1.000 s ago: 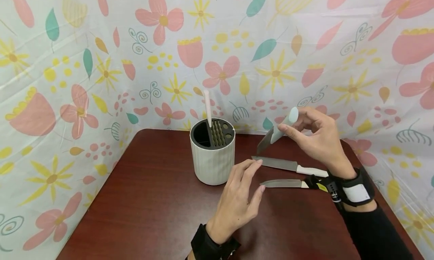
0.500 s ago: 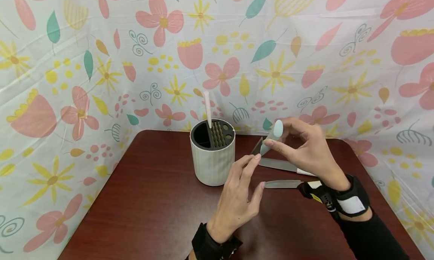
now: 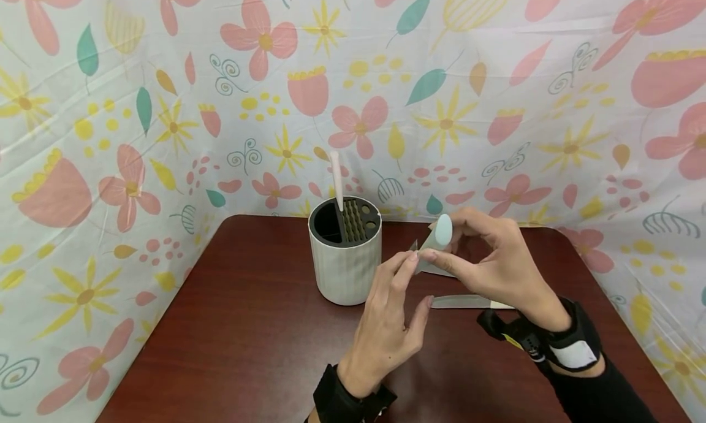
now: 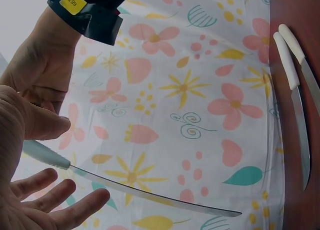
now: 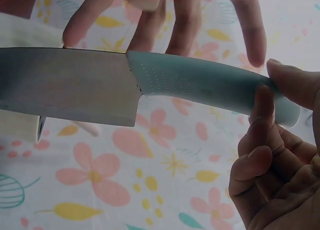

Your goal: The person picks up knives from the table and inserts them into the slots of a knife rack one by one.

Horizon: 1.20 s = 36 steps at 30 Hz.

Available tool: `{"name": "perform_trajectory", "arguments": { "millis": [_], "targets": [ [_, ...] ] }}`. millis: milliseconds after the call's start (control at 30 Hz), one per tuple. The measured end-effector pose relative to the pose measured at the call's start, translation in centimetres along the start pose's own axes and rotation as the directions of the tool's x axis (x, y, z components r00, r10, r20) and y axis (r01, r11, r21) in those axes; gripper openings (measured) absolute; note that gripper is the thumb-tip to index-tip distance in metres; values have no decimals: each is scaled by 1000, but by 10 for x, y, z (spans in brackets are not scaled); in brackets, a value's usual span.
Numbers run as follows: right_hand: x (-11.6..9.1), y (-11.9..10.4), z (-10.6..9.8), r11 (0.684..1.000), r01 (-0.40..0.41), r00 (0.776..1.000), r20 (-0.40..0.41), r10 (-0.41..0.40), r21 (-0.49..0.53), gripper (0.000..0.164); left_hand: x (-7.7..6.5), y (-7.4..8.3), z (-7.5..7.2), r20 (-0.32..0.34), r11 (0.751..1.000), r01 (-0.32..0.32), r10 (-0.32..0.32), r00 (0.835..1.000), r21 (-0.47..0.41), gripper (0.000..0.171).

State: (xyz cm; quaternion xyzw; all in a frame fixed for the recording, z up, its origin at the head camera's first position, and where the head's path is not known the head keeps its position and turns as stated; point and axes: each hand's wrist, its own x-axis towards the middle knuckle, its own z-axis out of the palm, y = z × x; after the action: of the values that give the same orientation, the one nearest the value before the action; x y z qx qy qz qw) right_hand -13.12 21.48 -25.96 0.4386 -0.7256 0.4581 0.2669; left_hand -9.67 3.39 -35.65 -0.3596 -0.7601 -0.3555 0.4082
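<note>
White-handled knife [image 3: 438,271] apparently continues behind the right hand [image 3: 496,262].

The left hand [image 3: 384,326] spreads, the right hand [image 3: 496,260] pinches.

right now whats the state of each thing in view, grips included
teal-handled knife, held in the air
right grip, pinching that knife's handle
left grip, fingers apart, contact with knife unclear
knife holder, upright on the table
pale pink handle, sticking out of holder, slightly tilted
far white-handled knife, lying on table
near white-handled knife, lying on table
</note>
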Motion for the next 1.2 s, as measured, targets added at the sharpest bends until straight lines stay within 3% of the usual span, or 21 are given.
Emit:
{"name": "perform_trajectory", "arguments": {
  "millis": [300,533,967,1200],
  "targets": [
    [0,-9,7,996,55,999,0,-55,76,28,2,2,-3,-26,1000,-21,21,999,-9,78],
    [-2,-13,12,989,64,998,11,-66,131,28,3,2,-6,-80,995,-91,87,993,-38,87],
    [-2,-16,22,990,118,993,21,-120,83,27,3,4,-9,-91,994,-98,94,991,-40,82],
    [-3,-18,28,988,150,988,15,-151,41,27,1,4,-11,-108,995,-96,94,990,-10,71]
  ]
}}
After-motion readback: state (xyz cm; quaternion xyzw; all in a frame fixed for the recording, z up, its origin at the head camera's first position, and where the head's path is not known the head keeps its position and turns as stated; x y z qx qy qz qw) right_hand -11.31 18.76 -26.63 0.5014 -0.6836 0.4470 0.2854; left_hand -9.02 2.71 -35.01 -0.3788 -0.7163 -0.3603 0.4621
